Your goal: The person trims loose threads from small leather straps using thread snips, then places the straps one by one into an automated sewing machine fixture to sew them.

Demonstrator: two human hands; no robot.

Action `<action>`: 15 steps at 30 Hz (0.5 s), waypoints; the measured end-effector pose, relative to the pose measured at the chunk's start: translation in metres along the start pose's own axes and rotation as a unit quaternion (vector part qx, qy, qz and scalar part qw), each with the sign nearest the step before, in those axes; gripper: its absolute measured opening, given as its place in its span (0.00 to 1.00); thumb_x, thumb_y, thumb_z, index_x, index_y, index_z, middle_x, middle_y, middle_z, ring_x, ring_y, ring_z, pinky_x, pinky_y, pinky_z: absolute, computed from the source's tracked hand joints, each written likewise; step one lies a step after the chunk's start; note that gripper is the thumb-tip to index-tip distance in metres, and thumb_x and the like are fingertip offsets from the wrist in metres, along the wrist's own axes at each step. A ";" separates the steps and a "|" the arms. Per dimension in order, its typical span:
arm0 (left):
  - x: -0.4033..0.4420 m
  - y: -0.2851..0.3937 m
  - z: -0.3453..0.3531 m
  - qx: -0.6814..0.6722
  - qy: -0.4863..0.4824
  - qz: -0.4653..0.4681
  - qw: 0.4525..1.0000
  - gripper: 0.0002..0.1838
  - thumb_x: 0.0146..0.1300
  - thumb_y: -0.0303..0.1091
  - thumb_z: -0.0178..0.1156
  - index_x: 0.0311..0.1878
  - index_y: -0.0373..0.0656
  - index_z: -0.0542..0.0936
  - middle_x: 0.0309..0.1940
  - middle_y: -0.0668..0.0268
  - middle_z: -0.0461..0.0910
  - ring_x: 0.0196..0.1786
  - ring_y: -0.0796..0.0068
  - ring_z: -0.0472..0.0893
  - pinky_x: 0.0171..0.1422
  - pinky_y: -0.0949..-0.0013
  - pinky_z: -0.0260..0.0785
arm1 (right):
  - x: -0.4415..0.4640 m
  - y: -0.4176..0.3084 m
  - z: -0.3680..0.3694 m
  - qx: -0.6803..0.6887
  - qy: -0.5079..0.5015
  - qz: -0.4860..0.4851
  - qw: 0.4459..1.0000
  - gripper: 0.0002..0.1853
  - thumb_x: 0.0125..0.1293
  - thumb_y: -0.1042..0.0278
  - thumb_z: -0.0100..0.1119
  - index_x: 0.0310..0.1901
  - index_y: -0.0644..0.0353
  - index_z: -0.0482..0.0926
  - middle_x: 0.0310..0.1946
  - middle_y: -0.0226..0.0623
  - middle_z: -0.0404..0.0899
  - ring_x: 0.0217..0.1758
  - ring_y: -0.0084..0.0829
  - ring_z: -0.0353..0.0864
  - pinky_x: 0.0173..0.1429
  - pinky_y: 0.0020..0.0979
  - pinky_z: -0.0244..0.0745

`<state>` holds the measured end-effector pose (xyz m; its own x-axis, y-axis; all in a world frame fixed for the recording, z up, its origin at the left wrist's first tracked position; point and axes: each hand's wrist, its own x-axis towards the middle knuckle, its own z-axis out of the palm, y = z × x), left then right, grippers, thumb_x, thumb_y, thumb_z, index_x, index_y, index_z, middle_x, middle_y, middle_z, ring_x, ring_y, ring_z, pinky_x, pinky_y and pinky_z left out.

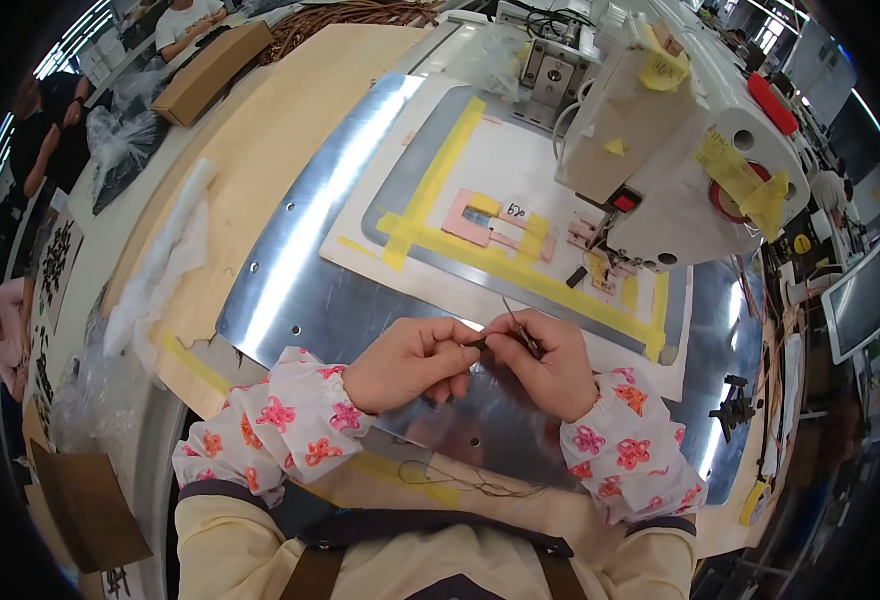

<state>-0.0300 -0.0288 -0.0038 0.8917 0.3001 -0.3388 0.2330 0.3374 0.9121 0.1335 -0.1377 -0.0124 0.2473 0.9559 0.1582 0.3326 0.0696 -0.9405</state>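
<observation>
the left hand (410,362) and the right hand (545,362) meet over a shiny metal plate (360,310), just in front of the person's body. the fingers of both hands are pinched closed on a small dark piece (479,343), which sits between the fingertips and is mostly hidden by them. the right hand also has a thin metal tool (518,322) in its curled fingers, with its tip pointing up and away; its exact kind i cannot tell.

beyond the hands, a white sheet (348,240) lies on the plate, and on it a grey frame (400,185) edged with yellow tape (428,195). pink templates (470,232) lie inside the frame, with a small black piece (577,277) to their right. the head of a sewing machine (660,150) stands over the frame's right side.

loose dark thread (480,488) lies on the wooden table (300,100) between the plate and the person. a black clip (732,405) is on the plate's right part, and a screen (855,300) stands farther right.
</observation>
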 end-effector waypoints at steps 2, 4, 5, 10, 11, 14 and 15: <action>-0.001 0.005 0.001 -0.014 0.017 0.012 1.000 0.12 0.68 0.35 0.51 0.46 0.38 0.76 0.22 0.71 0.75 0.22 0.88 0.71 0.27 0.83 0.64 | 0.001 -0.004 -0.002 0.068 0.020 0.045 0.996 0.11 0.59 0.71 0.62 0.42 0.64 0.77 0.22 0.31 0.76 0.23 0.14 0.70 0.28 0.20 0.66; -0.001 0.005 -0.004 -0.028 0.035 0.025 0.999 0.12 0.68 0.36 0.51 0.44 0.37 0.76 0.21 0.71 0.74 0.22 0.88 0.70 0.27 0.82 0.63 | 0.003 -0.002 -0.005 0.137 0.037 0.088 0.986 0.10 0.59 0.71 0.62 0.41 0.65 0.77 0.22 0.31 0.77 0.23 0.15 0.71 0.27 0.20 0.66; -0.001 0.002 -0.012 -0.019 0.035 0.052 0.998 0.12 0.68 0.37 0.51 0.42 0.37 0.77 0.21 0.72 0.73 0.22 0.88 0.68 0.27 0.82 0.61 | 0.004 0.002 -0.009 0.113 0.021 0.115 0.987 0.10 0.60 0.71 0.61 0.41 0.65 0.77 0.21 0.31 0.77 0.23 0.15 0.71 0.28 0.21 0.67; 0.000 0.002 -0.021 -0.080 0.047 0.089 0.992 0.12 0.68 0.39 0.52 0.33 0.40 0.75 0.22 0.74 0.69 0.21 0.88 0.62 0.25 0.81 0.52 | 0.002 0.005 -0.007 0.020 -0.103 0.143 0.984 0.09 0.60 0.70 0.61 0.39 0.65 0.77 0.21 0.31 0.77 0.22 0.17 0.72 0.28 0.22 0.68; 0.000 0.000 -0.021 -0.080 0.048 0.088 0.992 0.12 0.68 0.39 0.52 0.33 0.40 0.75 0.22 0.74 0.69 0.21 0.88 0.62 0.25 0.81 0.52 | 0.000 0.007 -0.003 -0.012 -0.067 0.098 0.993 0.10 0.60 0.69 0.61 0.39 0.66 0.78 0.20 0.31 0.76 0.22 0.17 0.71 0.28 0.23 0.67; 0.002 -0.002 -0.019 -0.205 0.030 0.074 0.975 0.10 0.67 0.38 0.53 0.33 0.42 0.74 0.26 0.74 0.69 0.22 0.88 0.60 0.25 0.81 0.51 | -0.001 0.008 0.004 0.017 -0.013 0.061 0.998 0.11 0.59 0.67 0.62 0.39 0.66 0.79 0.20 0.32 0.75 0.22 0.18 0.70 0.28 0.23 0.67; 0.001 -0.003 -0.018 -0.229 0.010 0.083 0.970 0.09 0.68 0.37 0.52 0.34 0.42 0.73 0.27 0.74 0.69 0.22 0.87 0.59 0.26 0.81 0.51 | -0.001 0.007 0.005 0.078 0.005 0.074 0.994 0.12 0.59 0.66 0.63 0.40 0.66 0.79 0.20 0.33 0.75 0.22 0.19 0.69 0.28 0.24 0.66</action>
<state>-0.0364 -0.0137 -0.0108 0.8938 0.3995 -0.2035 -0.1147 0.6426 0.7576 0.1307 -0.1368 -0.0211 0.2927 0.9560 0.0168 0.1465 -0.0275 -0.9888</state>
